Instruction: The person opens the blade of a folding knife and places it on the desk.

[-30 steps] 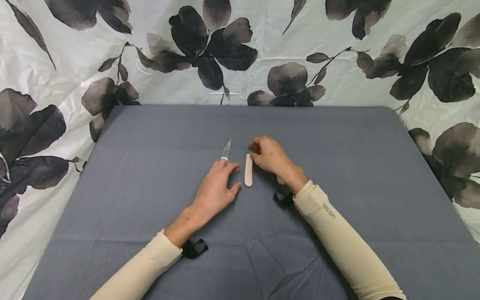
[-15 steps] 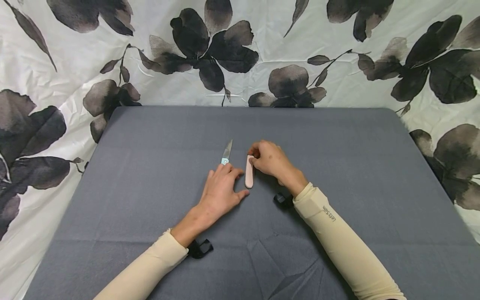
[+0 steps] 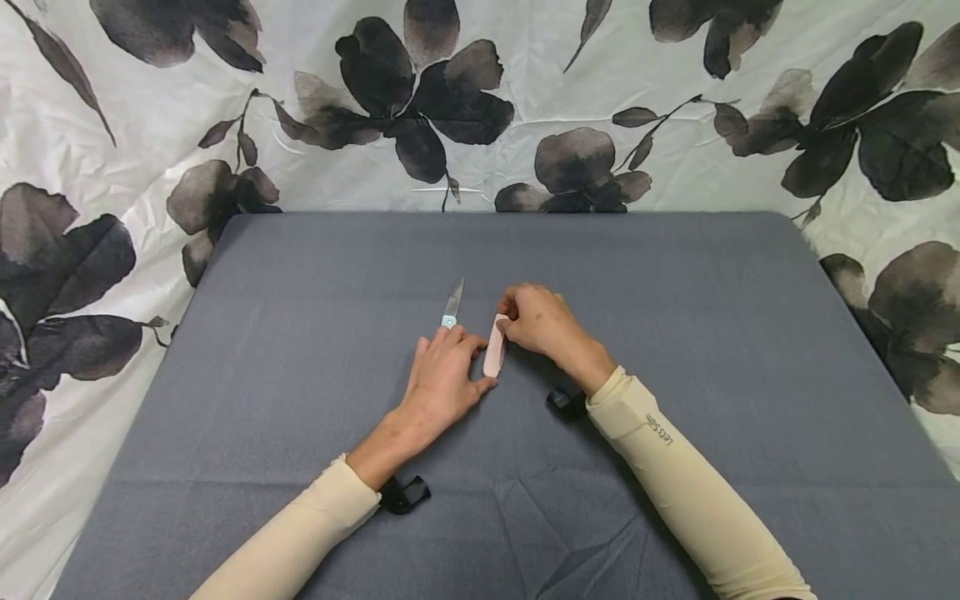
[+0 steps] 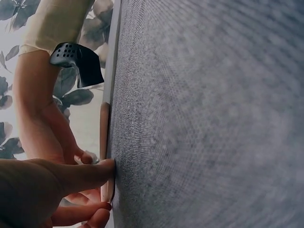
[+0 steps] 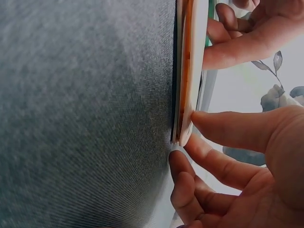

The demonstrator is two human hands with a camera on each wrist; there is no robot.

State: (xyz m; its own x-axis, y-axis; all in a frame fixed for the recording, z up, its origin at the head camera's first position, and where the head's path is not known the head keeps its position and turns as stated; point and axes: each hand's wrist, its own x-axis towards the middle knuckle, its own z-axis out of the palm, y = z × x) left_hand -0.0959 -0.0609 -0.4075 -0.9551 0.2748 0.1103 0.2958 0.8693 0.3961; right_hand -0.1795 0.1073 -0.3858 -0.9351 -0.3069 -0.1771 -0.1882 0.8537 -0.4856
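Note:
A pale pink folded pocket knife (image 3: 494, 347) lies between my hands; from the right wrist view its slotted pink handle (image 5: 194, 71) shows orange inside. My right hand (image 3: 543, 321) pinches its far end between thumb and fingers. At the near end, my left hand (image 3: 442, 375) holds it, thumb at the bottom tip and index finger along the left side. An open knife (image 3: 453, 303) with a bare blade and a light blue handle points away from me. The left hand covers most of that handle.
A grey cloth (image 3: 675, 292) covers the table, with creases at the front. In the left wrist view, a brownish strip (image 4: 104, 128) lies beyond the left thumb. A white floral sheet (image 3: 517, 92) hangs behind the far edge.
My left hand has come right and slightly nearer to me, reaching the pink knife. My right hand has taken its far end. The knife's near end has swung slightly left.

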